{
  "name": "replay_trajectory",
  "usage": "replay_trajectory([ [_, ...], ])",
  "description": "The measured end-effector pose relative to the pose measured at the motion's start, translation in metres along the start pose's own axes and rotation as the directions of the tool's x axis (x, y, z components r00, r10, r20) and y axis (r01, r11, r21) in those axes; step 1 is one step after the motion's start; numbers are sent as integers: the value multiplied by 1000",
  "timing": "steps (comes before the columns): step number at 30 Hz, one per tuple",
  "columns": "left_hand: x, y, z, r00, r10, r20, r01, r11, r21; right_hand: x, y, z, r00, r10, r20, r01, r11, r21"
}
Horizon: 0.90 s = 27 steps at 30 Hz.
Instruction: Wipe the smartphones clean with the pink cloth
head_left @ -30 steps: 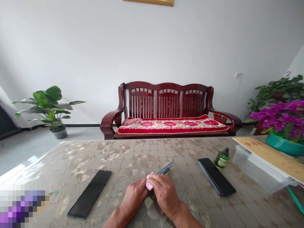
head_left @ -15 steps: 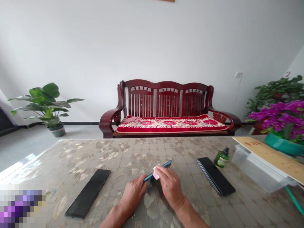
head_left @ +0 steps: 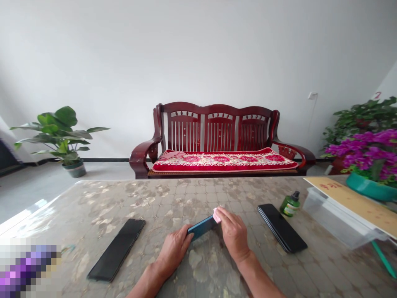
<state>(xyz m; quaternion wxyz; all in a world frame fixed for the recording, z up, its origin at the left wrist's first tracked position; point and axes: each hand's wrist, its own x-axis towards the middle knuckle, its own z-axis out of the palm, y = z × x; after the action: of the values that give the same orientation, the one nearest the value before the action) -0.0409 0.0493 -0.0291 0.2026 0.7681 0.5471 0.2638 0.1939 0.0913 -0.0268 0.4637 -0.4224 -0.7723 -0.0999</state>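
Observation:
A blue-backed phone [head_left: 202, 228] is tilted above the table, its near left end gripped by my left hand [head_left: 174, 248]. My right hand [head_left: 234, 234] pinches a small pink cloth [head_left: 216, 215] and presses it at the phone's far right end. To the left lies a black phone [head_left: 117, 250], face up on the tabletop. On the right, a small stack of dark phones [head_left: 281, 227] rests beside a green bottle [head_left: 290, 204] with a black cap.
The patterned table cover [head_left: 173, 194] spreads under everything. At the right are a clear plastic box [head_left: 333, 219] with a tan board [head_left: 350, 198] on it, a teal pot [head_left: 369, 188] of purple flowers and a green stick [head_left: 383, 258]. A wooden bench [head_left: 217, 111] stands behind.
My right hand and the pink cloth have slid right along the phone to its far end. The phone has turned, showing more of its blue back.

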Motion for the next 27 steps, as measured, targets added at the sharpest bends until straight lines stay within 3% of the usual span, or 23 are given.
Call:
replay_trajectory([
  [8, 2, -3, 4, 998, 46, -31, -49, 995, -86, 0, -54, 9, 973, -153, 171, 132, 983, 130],
  [11, 2, -1, 1, 999, 46, -26, -48, 995, -90, 1, -42, 5, 981, -121, 153, 104, 988, 116],
  [16, 3, 2, -1, 1000, 11, -19, -12, 998, -55, -1, 1, -4, 1000, 13, 23, -12, 1000, 0],
  [19, 5, 0, 1, 1000, 8, -26, -10, 998, -60, -4, 5, -3, 1000, 15, -8, -15, 999, -35],
  [27, 8, -5, 7, 999, 14, -51, -21, 989, -145, 2, -55, 13, 981, -165, 102, 157, 984, 82],
])
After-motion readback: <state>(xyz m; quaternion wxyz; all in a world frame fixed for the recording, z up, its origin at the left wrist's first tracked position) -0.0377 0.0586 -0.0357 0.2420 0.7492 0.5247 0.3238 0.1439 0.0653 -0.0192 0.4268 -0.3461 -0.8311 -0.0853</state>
